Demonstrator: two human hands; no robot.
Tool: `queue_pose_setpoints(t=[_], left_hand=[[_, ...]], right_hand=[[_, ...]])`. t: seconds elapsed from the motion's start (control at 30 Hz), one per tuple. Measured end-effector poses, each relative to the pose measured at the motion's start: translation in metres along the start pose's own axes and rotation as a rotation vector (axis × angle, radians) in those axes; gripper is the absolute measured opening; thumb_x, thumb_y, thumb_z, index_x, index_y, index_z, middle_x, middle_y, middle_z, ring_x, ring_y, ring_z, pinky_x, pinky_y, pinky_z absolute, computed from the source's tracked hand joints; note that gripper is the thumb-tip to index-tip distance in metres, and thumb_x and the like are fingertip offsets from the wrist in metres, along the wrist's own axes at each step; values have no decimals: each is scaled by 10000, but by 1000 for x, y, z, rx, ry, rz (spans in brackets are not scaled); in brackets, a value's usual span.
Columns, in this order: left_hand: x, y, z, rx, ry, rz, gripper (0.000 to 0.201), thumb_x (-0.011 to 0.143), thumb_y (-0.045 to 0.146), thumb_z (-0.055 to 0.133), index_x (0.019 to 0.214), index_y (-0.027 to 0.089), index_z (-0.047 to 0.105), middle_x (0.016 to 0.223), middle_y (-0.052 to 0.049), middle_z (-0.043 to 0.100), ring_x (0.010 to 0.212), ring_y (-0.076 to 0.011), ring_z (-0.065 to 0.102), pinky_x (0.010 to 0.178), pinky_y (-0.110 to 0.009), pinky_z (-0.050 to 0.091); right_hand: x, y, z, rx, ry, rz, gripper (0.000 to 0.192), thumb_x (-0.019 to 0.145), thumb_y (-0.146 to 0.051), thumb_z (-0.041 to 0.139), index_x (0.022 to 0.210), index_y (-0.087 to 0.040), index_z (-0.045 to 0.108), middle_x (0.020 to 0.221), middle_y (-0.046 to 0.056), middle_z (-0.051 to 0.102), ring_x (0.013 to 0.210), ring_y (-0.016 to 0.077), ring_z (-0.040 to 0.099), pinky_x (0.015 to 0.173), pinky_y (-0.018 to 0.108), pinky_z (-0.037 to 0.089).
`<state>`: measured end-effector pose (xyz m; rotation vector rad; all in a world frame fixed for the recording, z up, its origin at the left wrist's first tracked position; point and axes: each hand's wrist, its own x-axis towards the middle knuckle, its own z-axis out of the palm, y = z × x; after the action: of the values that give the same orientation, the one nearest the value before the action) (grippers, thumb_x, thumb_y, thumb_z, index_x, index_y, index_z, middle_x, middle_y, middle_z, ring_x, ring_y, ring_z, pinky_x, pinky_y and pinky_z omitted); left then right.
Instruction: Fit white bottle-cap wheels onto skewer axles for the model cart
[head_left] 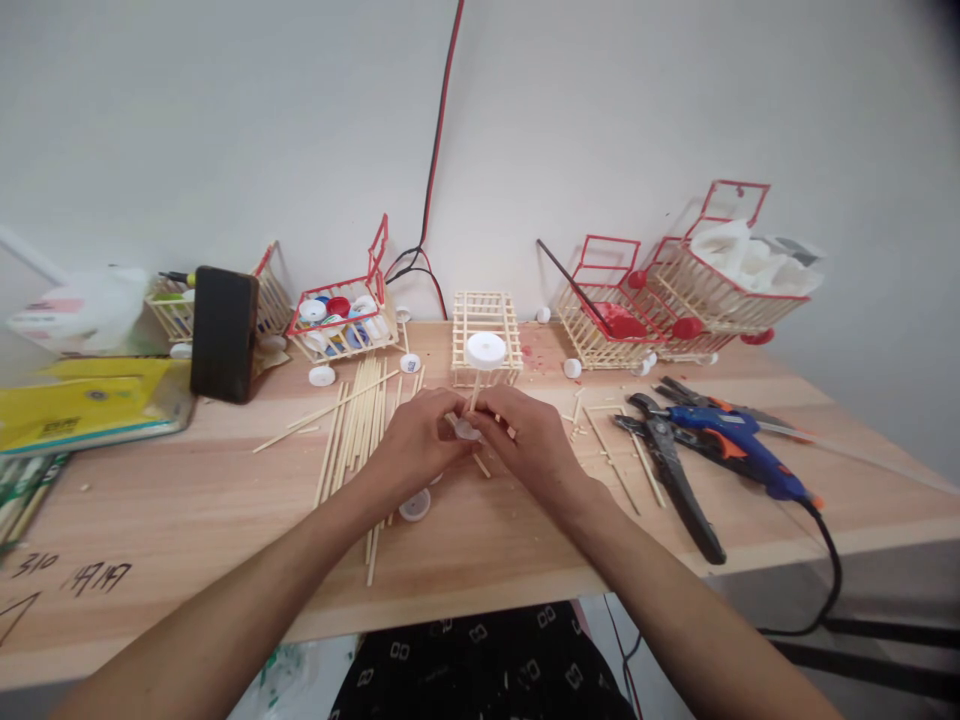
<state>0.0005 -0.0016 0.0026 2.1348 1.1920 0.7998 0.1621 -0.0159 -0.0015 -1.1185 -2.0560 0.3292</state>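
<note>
- One lower cap [466, 429] sat pinched in the left hand [420, 437] at the centre of my remote feed; close beside it, the right hand [529, 432] gripped a thin stick [475, 388] topped by an upper cap [486, 350].
- Their grip hid the stick's bottom end, so I could not tell whether it was seated in the cap.
- I judged that doing this well called for steadying the lower cap, keeping the stick square to it, and pressing gently, since a slanted push might snap the wood.
- From the hands, a slatted frame [486, 297] stood at twelve o'clock, loose sticks [364, 420] lay at nine, and a blue glue gun [727, 432] beside black-handled cutters [684, 495] at three.
- The wooden table [247, 530] bore pen marks [97, 577] at eight o'clock and red-trimmed carts [697, 297] at ten and two; beyond rose a pale wall [637, 110].
</note>
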Motion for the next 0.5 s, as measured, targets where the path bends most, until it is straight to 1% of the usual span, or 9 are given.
queue_pose_setpoints(t=[0.23,0.5], left_hand=[[0,0,0,15,3,-10,118,714,229,675,781,181,590,797,20,609,778,-157,570,703,-259,404],[0,-2,1,16,14,-6,123,713,235,679,783,182,593,808,14,615,779,-158,568,705,-263,401]], right_hand=[[0,0,0,11,6,-3,115,877,-172,504,787,-190,572,765,3,594,712,125,530,645,221,369],[0,0,0,-8,9,-10,121,876,-178,507,771,-188,567,760,2,596,702,121,525,629,223,361]])
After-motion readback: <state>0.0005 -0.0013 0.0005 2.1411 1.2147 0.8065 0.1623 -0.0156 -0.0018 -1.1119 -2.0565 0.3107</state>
